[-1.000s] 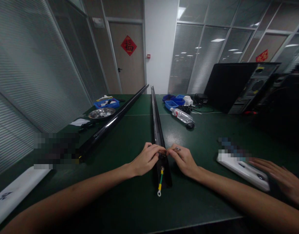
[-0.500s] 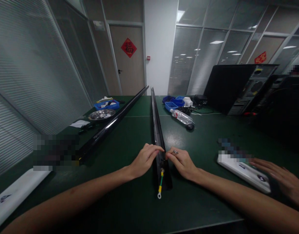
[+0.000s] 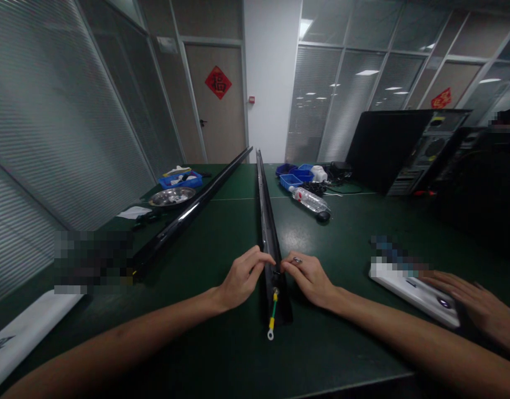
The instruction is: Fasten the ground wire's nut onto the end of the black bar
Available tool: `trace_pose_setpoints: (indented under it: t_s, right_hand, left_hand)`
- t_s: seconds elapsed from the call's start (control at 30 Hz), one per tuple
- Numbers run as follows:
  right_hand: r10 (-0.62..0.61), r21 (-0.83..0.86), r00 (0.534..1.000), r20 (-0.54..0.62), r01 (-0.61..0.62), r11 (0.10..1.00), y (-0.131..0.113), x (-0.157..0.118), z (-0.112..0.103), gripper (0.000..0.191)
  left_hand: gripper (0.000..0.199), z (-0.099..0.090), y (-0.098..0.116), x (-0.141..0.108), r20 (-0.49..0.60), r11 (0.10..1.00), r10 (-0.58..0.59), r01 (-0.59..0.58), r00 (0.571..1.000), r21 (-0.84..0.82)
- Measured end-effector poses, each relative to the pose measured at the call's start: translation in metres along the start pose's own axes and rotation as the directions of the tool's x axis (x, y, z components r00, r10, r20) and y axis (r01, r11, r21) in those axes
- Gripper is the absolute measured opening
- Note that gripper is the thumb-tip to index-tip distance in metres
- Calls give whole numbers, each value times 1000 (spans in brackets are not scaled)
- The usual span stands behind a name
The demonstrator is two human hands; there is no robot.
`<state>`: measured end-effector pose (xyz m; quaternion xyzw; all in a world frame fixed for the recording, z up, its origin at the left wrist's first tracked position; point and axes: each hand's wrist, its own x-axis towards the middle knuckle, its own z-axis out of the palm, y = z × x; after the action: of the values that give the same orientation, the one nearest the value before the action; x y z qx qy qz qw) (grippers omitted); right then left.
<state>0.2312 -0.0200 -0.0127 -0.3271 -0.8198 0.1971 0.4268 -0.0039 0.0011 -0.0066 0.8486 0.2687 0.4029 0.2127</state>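
Observation:
A long black metal channel runs away from me across the table. At its near end a short green-and-yellow wire with a ring terminal is attached and hangs over the end. My left hand is curled against the channel's left edge, its index finger reaching over into the trough. On the opposite edge, my right hand, with a ring on one finger, is closed in a pinch. Any small part between the fingertips is too small to make out.
A second black rail lies to the left, by a metal dish and a blue tray. Blue bins and a plastic bottle are right. Another person's hand rests by a white flat object.
My left index finger has bent and lowered slightly, drawing back from the right hand's fingertips. My right hand stays at the channel's right edge. The view has shifted a little.

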Motion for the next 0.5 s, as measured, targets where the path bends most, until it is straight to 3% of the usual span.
trace_pose_setpoints:
  t_s: [0.27, 0.47, 0.5]
  right_hand:
    - [-6, -4, 1000, 6, 6, 1000, 0, 0, 0, 34]
    - [-8, 24, 1000, 16, 8, 1000, -2, 1, -1, 32]
    - [-7, 31, 1000, 16, 6, 999, -2, 1, -2, 32]
  left_hand:
    - [24, 1, 7, 3, -45, 989, 122, -126, 991, -82]
    - [32, -16, 44, -6, -219, 945, 293, -316, 931, -82]
    - [31, -22, 50, -12, -262, 952, 272, -299, 926, -68]
